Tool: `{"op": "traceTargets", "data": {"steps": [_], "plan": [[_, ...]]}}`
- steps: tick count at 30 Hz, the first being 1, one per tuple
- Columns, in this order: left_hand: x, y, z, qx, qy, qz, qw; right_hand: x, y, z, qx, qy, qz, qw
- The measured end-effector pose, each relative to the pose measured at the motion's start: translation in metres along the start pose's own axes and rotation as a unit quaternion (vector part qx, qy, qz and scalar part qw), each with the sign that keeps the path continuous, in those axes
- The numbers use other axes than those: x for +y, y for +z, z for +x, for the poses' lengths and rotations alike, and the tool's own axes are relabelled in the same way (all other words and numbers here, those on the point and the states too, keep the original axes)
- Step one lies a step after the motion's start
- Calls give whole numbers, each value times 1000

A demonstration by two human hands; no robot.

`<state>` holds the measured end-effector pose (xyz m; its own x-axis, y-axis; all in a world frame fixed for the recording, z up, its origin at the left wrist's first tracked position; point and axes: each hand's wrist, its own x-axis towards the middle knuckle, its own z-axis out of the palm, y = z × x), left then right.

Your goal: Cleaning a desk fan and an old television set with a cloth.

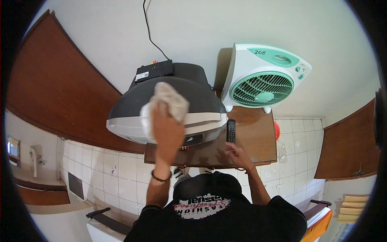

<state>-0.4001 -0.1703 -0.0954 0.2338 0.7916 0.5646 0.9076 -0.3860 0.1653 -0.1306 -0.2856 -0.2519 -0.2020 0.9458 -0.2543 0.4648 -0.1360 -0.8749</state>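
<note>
My left hand grips a pale cloth, bunched and blurred, on the front top edge of a CRT television with a dark grey back shell and a silver front frame. Past my fingers, a folded part of the cloth lies over the dark shell. My right hand is over the brown wooden table, fingers loosely apart and holding nothing. Its fingertips are close to the near end of a black remote control; whether they touch it, I cannot tell. The television's screen faces me and is mostly hidden from above.
A black set-top box sits on the television's back, and a black cable runs up the wall. Right of the television stands a white and green box fan. Wooden doors flank the table. A red container is on the tiled floor.
</note>
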Motion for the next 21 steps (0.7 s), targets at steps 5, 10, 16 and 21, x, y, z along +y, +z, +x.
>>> {"op": "traceTargets", "data": {"steps": [5, 10, 16, 21], "plan": [[95, 40, 4, -54, 182, -145, 971, -50, -7, -1, 158, -104, 346, 919], [124, 60, 29, -69, 132, -113, 982, -111, -19, 23, 280, -241, 235, 899], [129, 54, 3, -59, 155, 23, 986, -106, -37, 47, 261, -217, 254, 906], [120, 22, -23, -99, 163, 9, 982, -108, -18, 14, 228, -197, 244, 922]]}}
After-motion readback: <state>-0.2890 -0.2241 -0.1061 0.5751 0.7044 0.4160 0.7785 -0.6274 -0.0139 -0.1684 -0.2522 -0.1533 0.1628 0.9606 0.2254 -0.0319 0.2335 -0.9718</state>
